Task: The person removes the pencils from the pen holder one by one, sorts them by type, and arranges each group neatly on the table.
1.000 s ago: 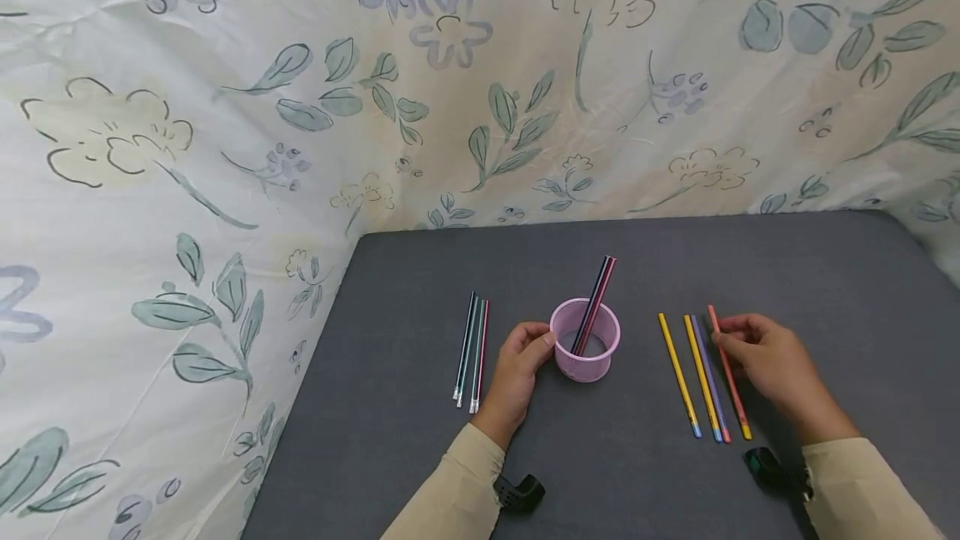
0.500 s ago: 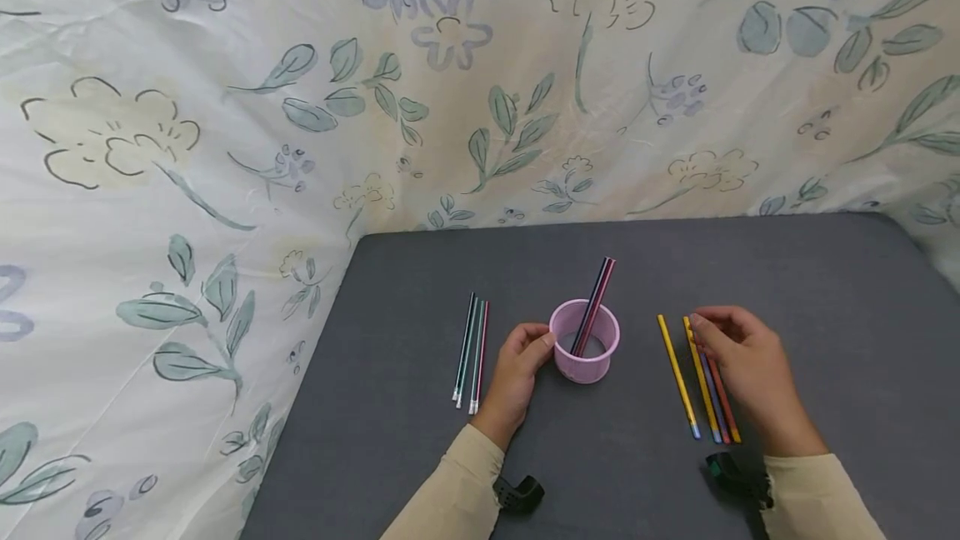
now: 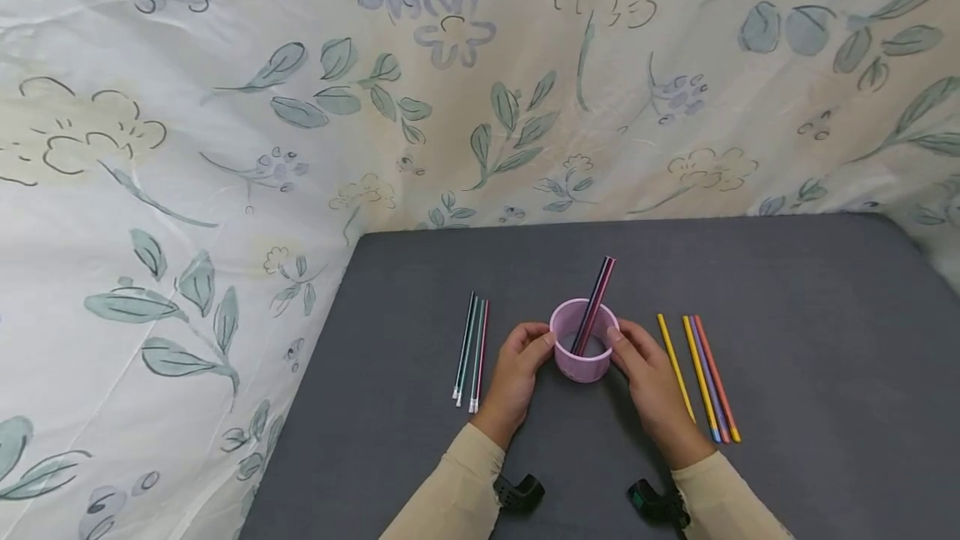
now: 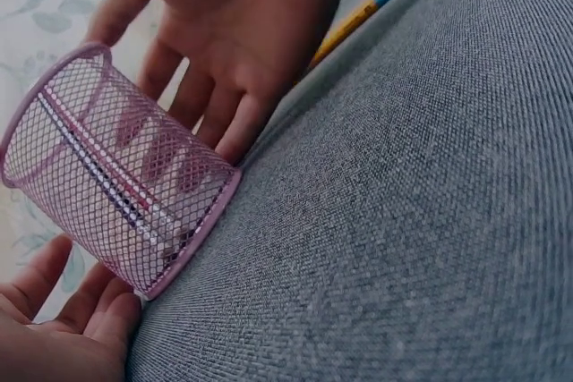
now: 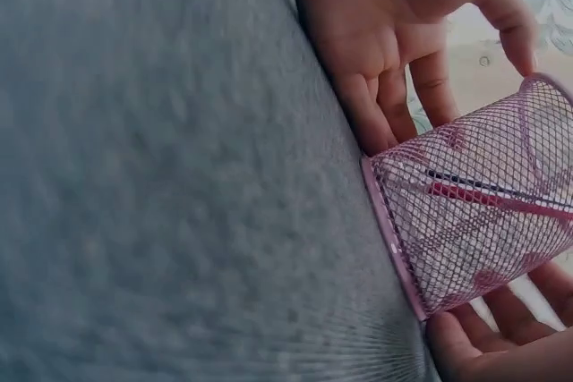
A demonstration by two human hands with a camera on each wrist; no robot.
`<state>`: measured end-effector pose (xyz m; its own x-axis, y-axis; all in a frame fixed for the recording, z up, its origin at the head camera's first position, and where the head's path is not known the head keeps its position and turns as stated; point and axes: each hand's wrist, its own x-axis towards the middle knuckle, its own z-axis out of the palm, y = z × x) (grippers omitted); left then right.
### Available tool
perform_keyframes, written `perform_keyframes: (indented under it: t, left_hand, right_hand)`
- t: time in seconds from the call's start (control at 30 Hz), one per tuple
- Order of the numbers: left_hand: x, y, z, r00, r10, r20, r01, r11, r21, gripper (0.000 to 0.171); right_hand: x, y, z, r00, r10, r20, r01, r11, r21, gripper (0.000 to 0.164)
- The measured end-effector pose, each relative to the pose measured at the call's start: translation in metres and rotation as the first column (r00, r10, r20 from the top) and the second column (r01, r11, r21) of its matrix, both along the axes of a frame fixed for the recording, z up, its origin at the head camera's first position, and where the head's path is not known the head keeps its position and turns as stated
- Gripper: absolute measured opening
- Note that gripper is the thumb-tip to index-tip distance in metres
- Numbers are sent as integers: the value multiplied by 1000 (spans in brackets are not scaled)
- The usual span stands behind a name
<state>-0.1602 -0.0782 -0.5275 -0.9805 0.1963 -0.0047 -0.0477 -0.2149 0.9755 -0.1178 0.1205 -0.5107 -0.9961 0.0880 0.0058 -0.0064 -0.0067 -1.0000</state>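
Note:
A pink mesh pencil cup [image 3: 583, 368] stands upright on the table, with a dark pencil and a dark-pink one [image 3: 597, 302] leaning in it to the right. My left hand [image 3: 517, 373] grips its left side, thumb at the rim. From the right, my right hand [image 3: 654, 390] holds the cup in the same way. Through the mesh [image 4: 125, 167], the left wrist view shows the right hand's fingers lying along the far side. In the right wrist view the left hand's thumb [image 5: 512, 29] touches the rim.
Left of the cup lie several dark, green and pink pencils [image 3: 471, 348] side by side. To its right are yellow pencils [image 3: 702, 369], a purple one [image 3: 712, 382] and a red one [image 3: 717, 377]. Floral cloth [image 3: 480, 107] hangs behind the grey table [image 3: 825, 340].
My right hand pushed the red pencil left against the purple one, let it go, then moved left to the cup. The left hand and cup stayed in place.

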Motion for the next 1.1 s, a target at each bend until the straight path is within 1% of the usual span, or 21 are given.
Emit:
perform_keyframes:
  t: [0.13,0.33,0.47,0.57,0.7,0.87,0.97,1.1]
  left_hand:
    - [1,0,1,1000,2,-3,-2,1000,-8,32]
    - [3,0,1,1000,15,-11,-15,1000,-19,31]
    - [3,-2,5,998,24,-57,-27,999,-47,29]
    - [0,-2,11,994,24,-103,-31,997,-68,28]
    - [-7,-1,22,987,29,-156,-45,994,-103,28]
    - [-19,3,36,977,26,-211,-67,980,-189,26]
    - [-25,6,43,971,-2,-237,-56,970,-237,24]
    - [-32,11,49,971,-50,-236,-21,957,-288,23]
  right_hand:
    - [1,0,-7,998,-5,-58,1,998,-58,46]
    - [1,3,-13,999,-4,-45,-1,995,-98,47]
    - [1,4,-14,999,1,-40,-5,994,-112,46]
    - [1,5,-15,999,7,-43,-12,993,-117,47]
    - [1,5,-16,999,8,-44,-13,994,-111,46]
    - [0,6,-16,1000,12,-21,-13,996,-89,47]
    - [0,6,-16,1000,16,-5,-16,997,-81,48]
    - [1,6,-15,1000,21,6,-21,997,-79,49]
